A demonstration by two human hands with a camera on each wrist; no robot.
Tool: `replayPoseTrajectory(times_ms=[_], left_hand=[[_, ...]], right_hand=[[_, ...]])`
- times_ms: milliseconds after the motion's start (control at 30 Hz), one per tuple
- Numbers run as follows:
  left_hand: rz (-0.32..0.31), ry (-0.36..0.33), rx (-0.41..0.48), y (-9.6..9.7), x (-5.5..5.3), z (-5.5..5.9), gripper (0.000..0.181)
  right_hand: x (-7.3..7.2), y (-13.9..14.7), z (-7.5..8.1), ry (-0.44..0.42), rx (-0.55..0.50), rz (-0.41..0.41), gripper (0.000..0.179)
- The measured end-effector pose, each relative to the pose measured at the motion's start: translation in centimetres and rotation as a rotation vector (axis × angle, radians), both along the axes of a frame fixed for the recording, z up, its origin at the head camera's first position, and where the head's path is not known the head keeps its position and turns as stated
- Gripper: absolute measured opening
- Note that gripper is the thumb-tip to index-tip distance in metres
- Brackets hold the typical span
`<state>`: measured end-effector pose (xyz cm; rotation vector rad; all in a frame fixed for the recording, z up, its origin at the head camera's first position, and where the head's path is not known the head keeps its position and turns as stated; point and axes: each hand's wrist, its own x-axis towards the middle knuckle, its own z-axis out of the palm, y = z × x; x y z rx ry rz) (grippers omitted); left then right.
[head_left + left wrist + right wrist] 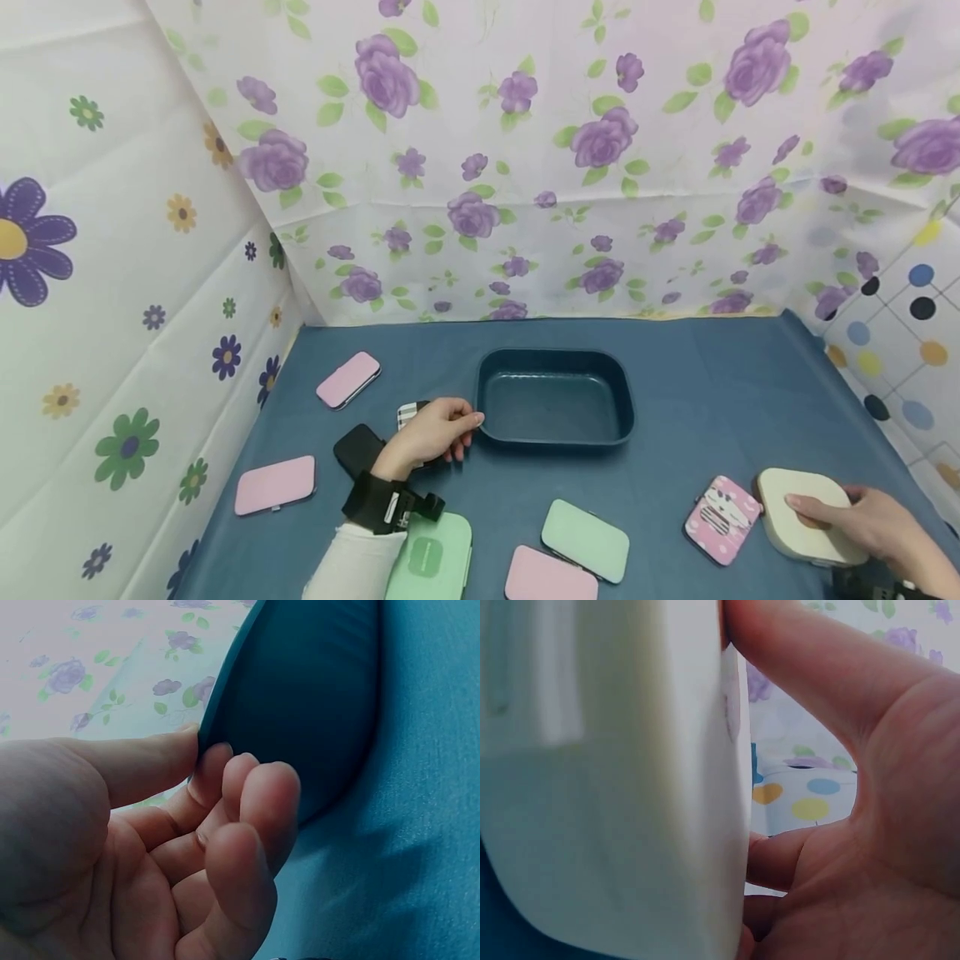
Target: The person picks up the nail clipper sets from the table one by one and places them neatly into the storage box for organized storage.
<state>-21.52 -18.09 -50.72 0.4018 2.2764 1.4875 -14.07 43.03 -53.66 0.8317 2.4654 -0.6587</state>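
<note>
Head view: blue tray (pixel 551 408) at centre on blue cloth (pixel 697 400); none of the cases in view lies inside it.
Left hand (pixel 438 431): thumb and fingers pinch the tray's left rim.
Right hand (pixel 873 517): grips the cream box (pixel 810 535), thumb over its top; whether lifted, cannot tell.
Cream box: well apart from tray, just beside the patterned pink case (pixel 722 519).
Left-side cases: upper pink case (pixel 348 380), lower pink case (pixel 275 486), black case (pixel 358 448); none held.
Front cases: large green case (pixel 426 560), small green case (pixel 585 540), front pink case (pixel 551 577); none held.
Progress, judged: early; holds secured, sorting or placing apparently not yet done.
</note>
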Motion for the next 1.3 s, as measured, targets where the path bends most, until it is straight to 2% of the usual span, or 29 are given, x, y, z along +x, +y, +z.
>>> replayPoseTrajectory(times_ms=[133, 300, 633, 867, 1000, 1300], left_hand=[[-0.007, 0.002, -0.006, 0.0, 0.0, 0.1, 0.035], [-0.009, 0.017, -0.021, 0.0, -0.2, 0.2, 0.035], [-0.007, 0.012, -0.022, -0.1, -0.2, -0.1, 0.036], [0.002, 0.013, -0.025, 0.0, -0.3, 0.0, 0.036], [0.004, 0.018, -0.031, 0.0, -0.3, 0.1, 0.036], [0.006, 0.017, -0.031, -0.1, -0.2, 0.0, 0.037]], right_hand=[[0.2, 0.4, -0.4, -0.003, -0.021, -0.018, 0.132], [0.4, 0.4, -0.1, 0.021, -0.069, -0.018, 0.131], [0.4, -0.3, 0.2, 0.035, -0.071, -0.083, 0.134], [0.0, 0.6, -0.7, 0.027, -0.106, -0.079, 0.140], [0.2, 1.0, -1.1, 0.016, -0.079, -0.085, 0.138], [1.0, 1.8, -0.9, 0.054, -0.166, -0.041, 0.136]])
